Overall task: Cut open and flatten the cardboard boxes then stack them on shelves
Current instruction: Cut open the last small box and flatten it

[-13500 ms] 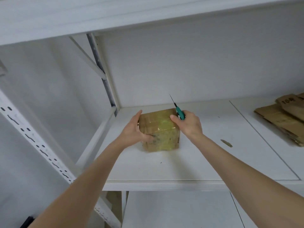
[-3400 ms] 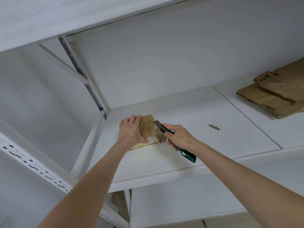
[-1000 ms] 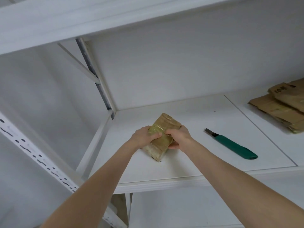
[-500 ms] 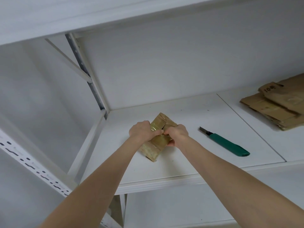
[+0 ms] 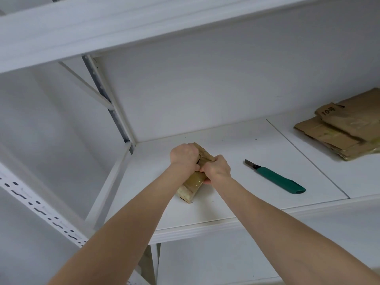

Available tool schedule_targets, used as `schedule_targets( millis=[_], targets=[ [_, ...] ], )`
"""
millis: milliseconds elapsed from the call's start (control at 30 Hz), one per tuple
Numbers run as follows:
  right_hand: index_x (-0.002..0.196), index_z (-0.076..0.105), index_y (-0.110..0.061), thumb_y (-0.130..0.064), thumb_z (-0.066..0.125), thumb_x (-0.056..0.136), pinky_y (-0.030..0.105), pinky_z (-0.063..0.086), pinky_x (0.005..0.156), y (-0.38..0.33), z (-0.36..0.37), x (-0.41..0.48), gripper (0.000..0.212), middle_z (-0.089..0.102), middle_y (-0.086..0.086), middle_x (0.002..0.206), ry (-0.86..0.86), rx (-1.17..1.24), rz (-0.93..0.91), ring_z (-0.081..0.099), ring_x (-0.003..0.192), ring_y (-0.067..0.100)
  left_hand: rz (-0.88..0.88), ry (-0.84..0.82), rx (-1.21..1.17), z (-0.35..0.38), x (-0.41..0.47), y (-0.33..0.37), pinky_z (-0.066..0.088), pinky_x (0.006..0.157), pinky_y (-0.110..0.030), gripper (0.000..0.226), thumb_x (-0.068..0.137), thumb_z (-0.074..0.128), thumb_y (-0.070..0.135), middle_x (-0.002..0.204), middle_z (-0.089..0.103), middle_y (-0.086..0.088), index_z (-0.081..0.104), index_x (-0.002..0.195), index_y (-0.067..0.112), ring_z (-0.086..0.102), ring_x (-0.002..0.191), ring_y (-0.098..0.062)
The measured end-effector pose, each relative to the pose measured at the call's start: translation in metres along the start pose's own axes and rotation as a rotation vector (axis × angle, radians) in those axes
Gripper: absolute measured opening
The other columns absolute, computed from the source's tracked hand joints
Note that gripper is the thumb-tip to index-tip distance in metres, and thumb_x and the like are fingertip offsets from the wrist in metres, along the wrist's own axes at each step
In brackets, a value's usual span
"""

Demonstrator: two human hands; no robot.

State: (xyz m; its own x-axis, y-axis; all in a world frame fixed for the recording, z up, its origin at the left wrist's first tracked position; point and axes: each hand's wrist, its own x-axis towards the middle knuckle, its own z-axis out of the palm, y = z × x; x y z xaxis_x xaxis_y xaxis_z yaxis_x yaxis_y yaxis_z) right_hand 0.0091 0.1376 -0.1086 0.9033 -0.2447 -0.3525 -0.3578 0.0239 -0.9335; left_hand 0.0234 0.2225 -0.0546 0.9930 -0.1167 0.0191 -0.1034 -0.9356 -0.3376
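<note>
A small brown cardboard box (image 5: 192, 187), wrapped in shiny tape, stands tilted on the white shelf (image 5: 236, 204). My left hand (image 5: 183, 157) grips its upper left side with curled fingers. My right hand (image 5: 217, 168) grips the upper right side, knuckles almost touching the left hand. The box's top is hidden under both hands. A green-handled utility knife (image 5: 276, 177) lies on the shelf to the right, blade out and pointing left, with no hand on it.
A stack of flattened cardboard boxes (image 5: 347, 128) lies at the shelf's far right. A perforated metal upright (image 5: 107, 99) stands at the back left corner. Another white shelf board (image 5: 123, 27) hangs overhead, and a slotted rail (image 5: 37, 206) runs at lower left.
Since a second ago both hands have kept hold of the box and closed in over its top; the box looks more squeezed. The knife lies where it was put down.
</note>
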Motion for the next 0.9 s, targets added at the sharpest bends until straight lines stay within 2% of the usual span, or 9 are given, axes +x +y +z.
schedule_targets(
  millis=[67, 167, 300, 400, 533, 633, 767, 900],
  targets=[
    [0.093, 0.047, -0.017, -0.004, 0.063, 0.077, 0.044, 0.061, 0.063, -0.001, 0.002, -0.003, 0.026, 0.057, 0.010, 0.102, 0.011, -0.030, -0.025, 0.062, 0.082, 0.026, 0.014, 0.012, 0.032, 0.001, -0.003, 0.000, 0.043, 0.067, -0.029, 0.044, 0.092, 0.059, 0.030, 0.105, 0.056, -0.007, 0.044, 0.124, 0.003, 0.061, 0.102, -0.024],
    [0.093, 0.047, -0.019, -0.008, 0.065, 0.076, 0.041, 0.062, 0.061, -0.001, 0.004, -0.007, 0.027, 0.056, 0.011, 0.106, 0.014, -0.064, -0.062, 0.062, 0.079, 0.024, 0.025, 0.021, 0.033, 0.004, -0.004, -0.005, 0.043, 0.066, -0.031, 0.062, 0.096, 0.051, 0.029, 0.113, 0.060, -0.010, 0.025, 0.142, -0.003, 0.061, 0.104, -0.028],
    [0.103, 0.048, -0.016, -0.013, 0.069, 0.080, 0.041, 0.061, 0.069, -0.001, 0.006, -0.008, 0.032, 0.059, 0.004, 0.089, -0.018, -0.091, -0.099, 0.060, 0.071, 0.018, 0.021, 0.007, -0.002, 0.011, -0.005, -0.013, 0.044, 0.076, -0.035, 0.075, 0.101, 0.044, 0.039, 0.128, 0.054, -0.016, 0.008, 0.150, -0.004, 0.056, 0.115, -0.033],
    [0.104, 0.046, -0.016, -0.019, 0.073, 0.081, 0.039, 0.061, 0.070, -0.003, 0.007, -0.010, 0.036, 0.057, 0.001, 0.085, -0.031, -0.113, -0.116, 0.059, 0.069, 0.016, 0.023, 0.018, 0.008, 0.018, -0.005, -0.018, 0.043, 0.075, -0.034, 0.072, 0.103, 0.043, 0.032, 0.130, 0.053, -0.016, 0.005, 0.152, -0.003, 0.056, 0.115, -0.033],
    [0.108, 0.046, -0.017, -0.022, 0.074, 0.082, 0.037, 0.061, 0.069, -0.005, 0.007, -0.012, 0.038, 0.055, -0.001, 0.082, -0.038, -0.127, -0.120, 0.060, 0.069, 0.017, 0.020, 0.056, 0.021, 0.023, -0.006, -0.023, 0.041, 0.072, -0.034, 0.059, 0.102, 0.039, 0.019, 0.125, 0.057, -0.015, 0.012, 0.150, -0.003, 0.058, 0.111, -0.033],
    [0.108, 0.046, -0.018, -0.021, 0.074, 0.082, 0.037, 0.061, 0.070, -0.007, 0.009, -0.012, 0.038, 0.055, -0.001, 0.083, -0.046, -0.138, -0.119, 0.060, 0.068, 0.016, 0.008, 0.079, 0.003, 0.024, -0.007, -0.026, 0.040, 0.069, -0.034, 0.048, 0.102, 0.037, 0.017, 0.120, 0.060, -0.013, 0.024, 0.144, -0.001, 0.060, 0.108, -0.033],
    [0.110, 0.046, -0.019, -0.024, 0.072, 0.084, 0.029, 0.057, 0.059, -0.008, 0.009, -0.012, 0.037, 0.055, -0.002, 0.083, -0.060, -0.162, -0.118, 0.063, 0.067, 0.019, 0.019, 0.062, -0.080, 0.025, -0.006, -0.031, 0.038, 0.066, -0.034, 0.033, 0.101, 0.034, 0.019, 0.112, 0.062, -0.013, 0.038, 0.130, 0.003, 0.060, 0.102, -0.033],
    [0.107, 0.044, -0.021, -0.026, 0.072, 0.085, 0.034, 0.060, 0.070, -0.008, 0.011, -0.010, 0.036, 0.054, -0.003, 0.083, -0.055, -0.192, -0.112, 0.064, 0.068, 0.018, 0.061, 0.018, -0.162, 0.023, -0.003, -0.040, 0.037, 0.068, -0.034, 0.030, 0.100, 0.034, 0.019, 0.107, 0.060, -0.015, 0.044, 0.124, 0.003, 0.055, 0.092, -0.031]
  ],
)
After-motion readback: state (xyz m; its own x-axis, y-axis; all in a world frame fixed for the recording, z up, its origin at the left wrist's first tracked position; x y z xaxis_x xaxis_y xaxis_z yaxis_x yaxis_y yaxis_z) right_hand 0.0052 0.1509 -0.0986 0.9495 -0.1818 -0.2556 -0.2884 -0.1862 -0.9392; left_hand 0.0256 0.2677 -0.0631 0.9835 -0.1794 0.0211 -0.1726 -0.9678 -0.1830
